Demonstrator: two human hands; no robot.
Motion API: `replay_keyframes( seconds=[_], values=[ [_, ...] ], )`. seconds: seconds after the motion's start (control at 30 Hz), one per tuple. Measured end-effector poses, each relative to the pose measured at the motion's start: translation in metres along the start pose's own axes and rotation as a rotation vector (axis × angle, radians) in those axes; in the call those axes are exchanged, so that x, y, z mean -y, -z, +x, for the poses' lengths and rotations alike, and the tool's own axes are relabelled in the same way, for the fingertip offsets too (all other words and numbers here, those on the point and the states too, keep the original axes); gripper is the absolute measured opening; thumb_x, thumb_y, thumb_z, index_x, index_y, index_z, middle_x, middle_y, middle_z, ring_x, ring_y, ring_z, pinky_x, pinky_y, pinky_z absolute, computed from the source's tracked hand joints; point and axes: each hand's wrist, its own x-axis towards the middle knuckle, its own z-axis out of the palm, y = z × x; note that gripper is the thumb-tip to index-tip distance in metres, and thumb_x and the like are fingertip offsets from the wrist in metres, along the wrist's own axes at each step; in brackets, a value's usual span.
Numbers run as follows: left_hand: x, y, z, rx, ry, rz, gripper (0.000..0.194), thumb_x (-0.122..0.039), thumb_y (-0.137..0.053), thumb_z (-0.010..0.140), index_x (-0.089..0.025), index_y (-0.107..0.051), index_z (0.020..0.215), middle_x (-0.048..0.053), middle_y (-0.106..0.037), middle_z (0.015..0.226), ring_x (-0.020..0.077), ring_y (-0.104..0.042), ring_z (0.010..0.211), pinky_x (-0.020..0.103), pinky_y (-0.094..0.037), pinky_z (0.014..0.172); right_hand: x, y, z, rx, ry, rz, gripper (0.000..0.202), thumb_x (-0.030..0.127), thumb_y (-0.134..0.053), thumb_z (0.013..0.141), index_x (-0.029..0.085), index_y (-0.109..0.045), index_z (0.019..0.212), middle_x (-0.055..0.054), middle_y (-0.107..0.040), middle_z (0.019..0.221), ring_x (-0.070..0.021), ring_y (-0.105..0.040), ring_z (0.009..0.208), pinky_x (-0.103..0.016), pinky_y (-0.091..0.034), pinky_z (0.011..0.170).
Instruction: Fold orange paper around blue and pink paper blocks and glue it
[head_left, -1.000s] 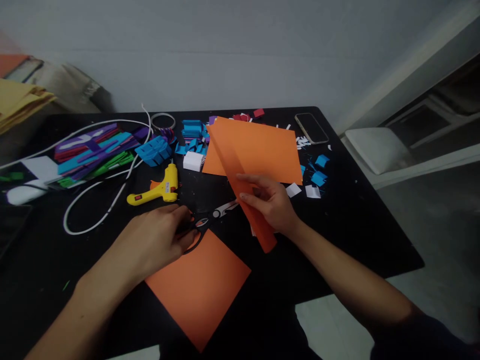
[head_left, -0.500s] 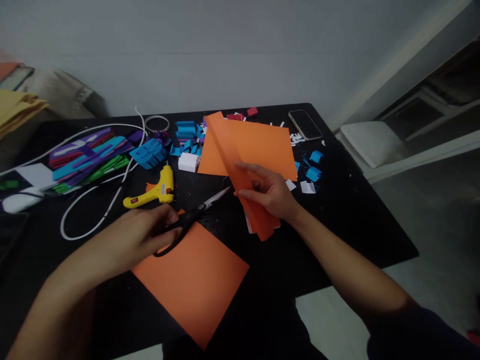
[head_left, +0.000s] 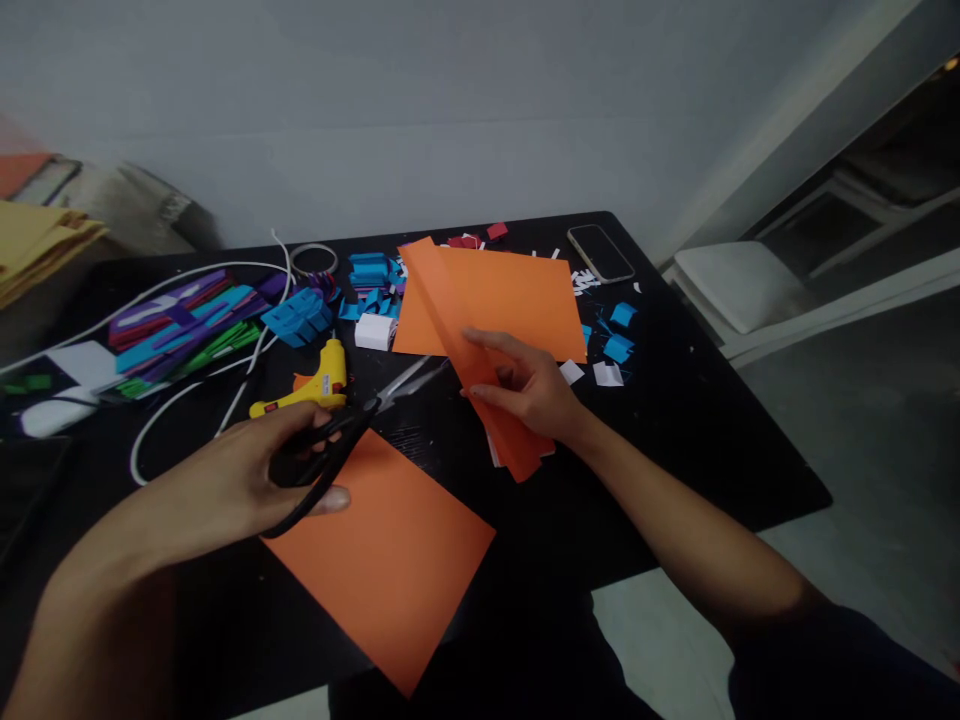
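My left hand [head_left: 259,465] grips a pair of black-handled scissors [head_left: 358,420]. Their blades stand slightly apart and point toward the orange paper strip [head_left: 454,345]. That long strip, which looks folded, is pinched between the thumb and fingers of my right hand [head_left: 529,385]. White paper edges peek out below the strip, under my right hand. Closer to me, a square sheet of orange paper [head_left: 397,560] lies on the black table, partly beneath the left hand and scissors. Another orange sheet [head_left: 517,300] lies behind the strip.
A yellow glue gun [head_left: 326,380] lies beside my left hand. A white cable [head_left: 139,440] loops round bundles of coloured paper strips [head_left: 187,325]. Blue curled paper pieces [head_left: 304,318] and white scraps [head_left: 607,374] lie about. A phone [head_left: 600,252] rests at the back right of the table [head_left: 712,430].
My left hand has drawn slightly back to the left and the scissors' handles and blades have opened wider. The right hand still holds the orange strip in nearly the same place.
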Motion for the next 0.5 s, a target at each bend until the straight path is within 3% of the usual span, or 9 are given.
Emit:
replay_keyframes(
  seconds=[0.17,0.33,0.5],
  values=[
    [-0.006,0.000,0.005,0.106,0.021,0.030,0.055,-0.075,-0.061,0.079,-0.023,-0.066,0.094,0.000,-0.067,0.081,0.0214,-0.060,0.072,0.030,-0.045,0.063,0.004,-0.003,-0.002,0.008,0.013,0.019,0.059,0.021,-0.082,0.084,0.031,-0.066,0.139,-0.004,-0.072,0.132,-0.0195,-0.079,0.095,-0.040,-0.067,0.095],
    [-0.013,-0.006,0.009,0.171,-0.032,-0.022,0.044,-0.064,-0.061,0.083,-0.022,-0.067,0.091,0.000,-0.068,0.081,0.0199,-0.062,0.072,0.029,-0.046,0.066,0.004,-0.007,-0.004,0.043,0.031,0.013,0.057,0.018,-0.081,0.084,0.032,-0.067,0.138,-0.005,-0.063,0.148,-0.0173,-0.077,0.095,-0.038,-0.066,0.095],
    [-0.019,-0.010,0.009,0.173,-0.096,-0.042,0.034,-0.053,-0.061,0.088,-0.021,-0.069,0.094,0.000,-0.070,0.081,0.0185,-0.062,0.072,0.029,-0.047,0.067,0.004,-0.010,-0.006,0.066,0.001,0.001,0.056,0.020,-0.080,0.085,0.033,-0.068,0.138,-0.005,-0.063,0.148,-0.0188,-0.076,0.100,-0.038,-0.066,0.095]
  ],
)
